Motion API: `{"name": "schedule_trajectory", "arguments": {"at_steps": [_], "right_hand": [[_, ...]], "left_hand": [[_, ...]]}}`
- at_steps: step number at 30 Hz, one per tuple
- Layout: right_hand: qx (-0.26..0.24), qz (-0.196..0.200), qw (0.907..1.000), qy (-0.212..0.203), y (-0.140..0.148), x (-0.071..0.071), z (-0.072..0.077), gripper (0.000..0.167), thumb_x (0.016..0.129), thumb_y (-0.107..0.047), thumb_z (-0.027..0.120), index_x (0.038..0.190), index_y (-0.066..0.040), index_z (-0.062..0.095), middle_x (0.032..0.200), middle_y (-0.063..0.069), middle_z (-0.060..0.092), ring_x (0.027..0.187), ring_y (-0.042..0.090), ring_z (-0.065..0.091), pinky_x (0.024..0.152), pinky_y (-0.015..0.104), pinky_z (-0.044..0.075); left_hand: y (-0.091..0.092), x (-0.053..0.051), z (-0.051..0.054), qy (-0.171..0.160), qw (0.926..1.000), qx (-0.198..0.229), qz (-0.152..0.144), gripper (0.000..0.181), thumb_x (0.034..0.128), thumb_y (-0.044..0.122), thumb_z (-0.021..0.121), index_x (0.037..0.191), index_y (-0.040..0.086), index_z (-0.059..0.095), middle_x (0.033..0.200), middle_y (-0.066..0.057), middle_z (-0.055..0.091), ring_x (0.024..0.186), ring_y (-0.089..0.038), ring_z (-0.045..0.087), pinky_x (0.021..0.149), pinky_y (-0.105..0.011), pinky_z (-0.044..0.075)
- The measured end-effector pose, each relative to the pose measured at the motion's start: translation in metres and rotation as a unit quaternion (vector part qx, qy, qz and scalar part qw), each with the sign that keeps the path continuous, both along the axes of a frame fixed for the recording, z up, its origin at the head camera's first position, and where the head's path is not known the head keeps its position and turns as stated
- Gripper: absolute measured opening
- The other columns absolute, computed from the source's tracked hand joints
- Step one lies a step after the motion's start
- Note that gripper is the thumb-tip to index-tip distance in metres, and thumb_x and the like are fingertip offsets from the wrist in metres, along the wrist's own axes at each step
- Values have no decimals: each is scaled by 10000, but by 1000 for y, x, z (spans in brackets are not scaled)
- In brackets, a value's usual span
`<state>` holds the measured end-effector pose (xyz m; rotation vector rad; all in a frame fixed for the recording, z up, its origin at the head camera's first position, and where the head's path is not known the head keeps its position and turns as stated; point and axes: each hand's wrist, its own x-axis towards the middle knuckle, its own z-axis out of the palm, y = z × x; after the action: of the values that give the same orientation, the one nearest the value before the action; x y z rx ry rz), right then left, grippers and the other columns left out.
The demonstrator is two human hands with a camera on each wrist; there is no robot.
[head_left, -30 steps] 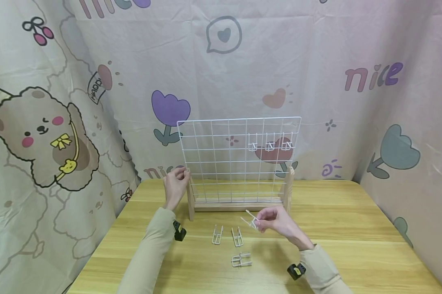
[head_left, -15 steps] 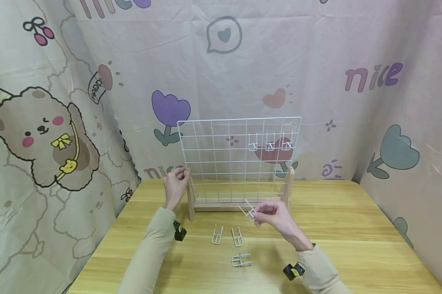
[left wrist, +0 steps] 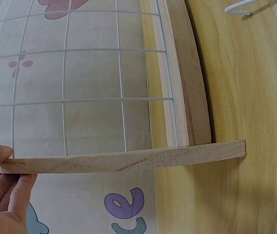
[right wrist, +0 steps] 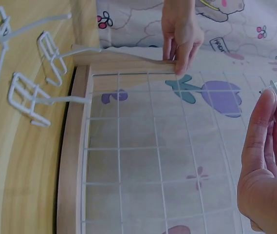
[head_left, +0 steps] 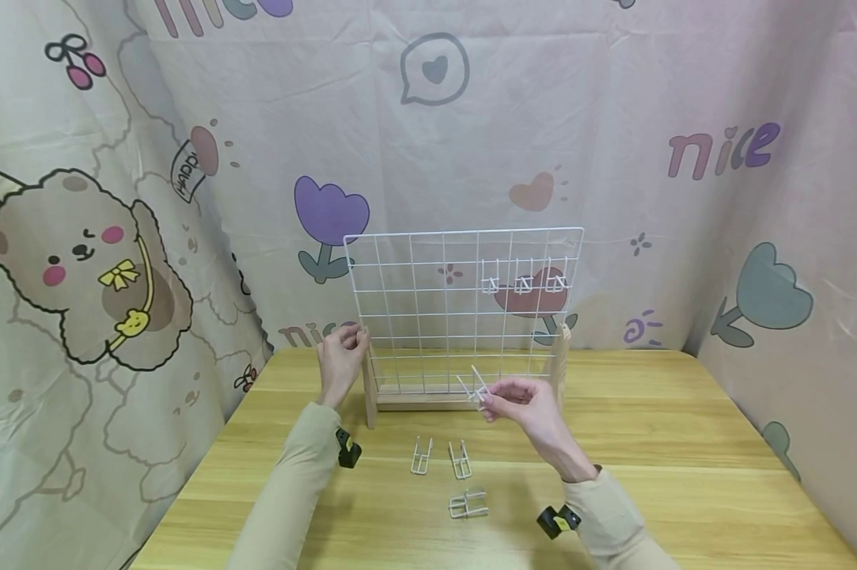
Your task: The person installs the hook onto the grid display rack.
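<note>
A white wire hook (head_left: pixel 479 394) sits in the right hand (head_left: pixel 531 410), raised above the desk (head_left: pixel 656 451) and, from the head view, in front of the lower part of the wire grid (head_left: pixel 445 290); whether it touches the wires I cannot tell. Its long axis slants — the two prongs run up and to the left, away from the fingers, and the hand has it at the opposite end. The grip there is a narrow pinch of thumb and fingertips, closed down on the wire. The left hand (head_left: pixel 340 360) also pinches, thumb on one side and fingers on the other, at the top of the left wooden post (head_left: pixel 369 388). Three hung hooks (head_left: pixel 523 283) line up side by side at the grid's upper right. Three loose hooks lie on the desk: the left loose hook (head_left: pixel 421 457) and the middle loose hook (head_left: pixel 460 461) have their prongs towards the rack, while the nearest loose hook (head_left: pixel 467 504) lies crosswise — its prongs point right. Behind hangs a printed curtain (head_left: pixel 528 103).
</note>
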<state>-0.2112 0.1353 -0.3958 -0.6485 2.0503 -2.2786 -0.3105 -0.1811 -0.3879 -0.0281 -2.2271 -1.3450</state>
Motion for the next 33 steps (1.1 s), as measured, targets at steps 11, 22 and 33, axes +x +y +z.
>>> {"name": "schedule_trajectory", "arguments": {"at_steps": [11,22,33], "right_hand": [[-532,-275,9981,-115,-16,-7,12,130,904,9,690,927,-118,694,860,-46,762,746,82,725,768,288,621],[-1107,-383,9930,-126,-33,-21,25,136,918,22,675,932,-112,687,867,-33,769,756,99,730,789,273,613],[-1844,-508,9811,-307,-46,-36,36,191,932,57,641,892,-123,692,859,-13,774,764,105,731,808,269,609]], "left_hand": [[0,1,0,31,10000,20,-27,296,964,122,645,1201,-49,693,1107,-239,735,1037,-350,733,874,-491,593],[0,1,1,5,10000,-40,33,300,964,121,643,1203,-52,692,1104,-234,737,1036,-347,734,870,-487,597],[1,1,1,-54,10000,-21,34,303,964,127,644,1207,-49,690,1100,-226,740,1029,-340,739,872,-481,597]]}}
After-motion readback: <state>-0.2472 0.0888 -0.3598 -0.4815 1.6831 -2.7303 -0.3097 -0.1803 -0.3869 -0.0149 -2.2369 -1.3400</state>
